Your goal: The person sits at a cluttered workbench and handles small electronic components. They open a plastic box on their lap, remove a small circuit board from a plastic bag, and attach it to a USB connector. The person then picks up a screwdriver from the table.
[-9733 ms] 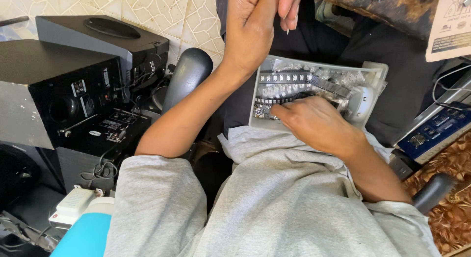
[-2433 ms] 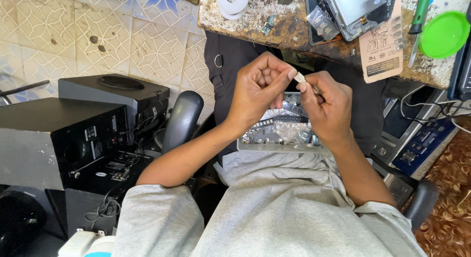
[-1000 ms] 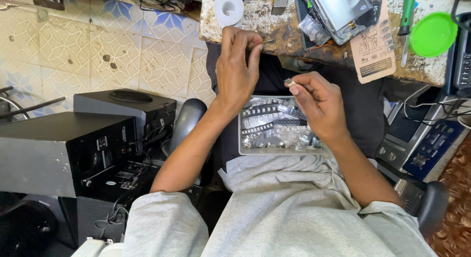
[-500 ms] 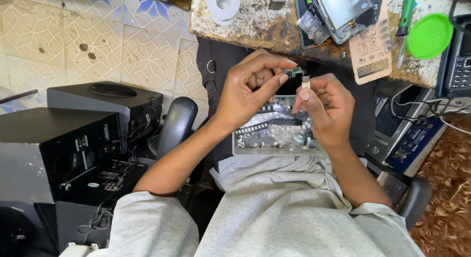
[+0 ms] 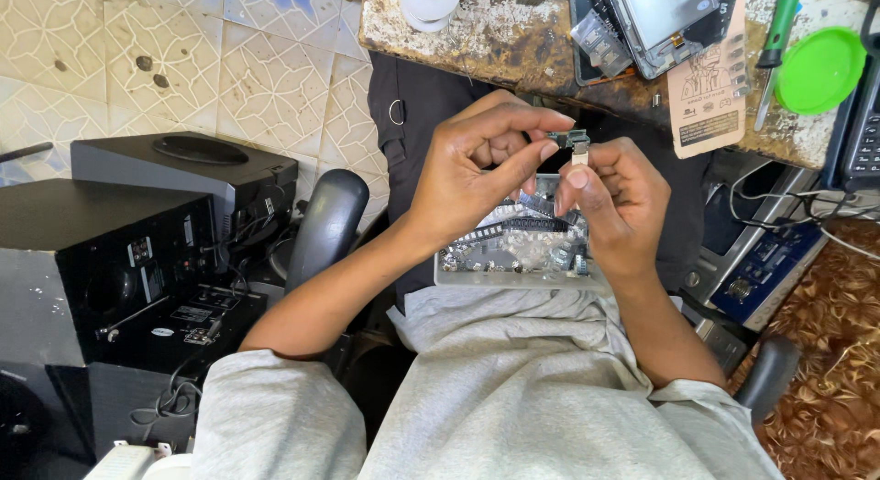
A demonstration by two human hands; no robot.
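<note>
Metal part [image 5: 576, 143] pinched between both hands (over tray [image 5: 522, 276]).

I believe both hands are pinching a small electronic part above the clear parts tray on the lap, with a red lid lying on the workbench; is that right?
Not quite: the head view shows the lid on the workbench is green, not red. Otherwise yes: the left hand and right hand pinch the small electronic part above the clear parts tray on the lap.

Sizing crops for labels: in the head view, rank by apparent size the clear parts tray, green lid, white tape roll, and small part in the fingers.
1. Clear parts tray, on the lap.
2. Green lid.
3. White tape roll, cut off by the frame edge, so unsure against the lid.
4. Small part, pinched between left hand and right hand.
</note>
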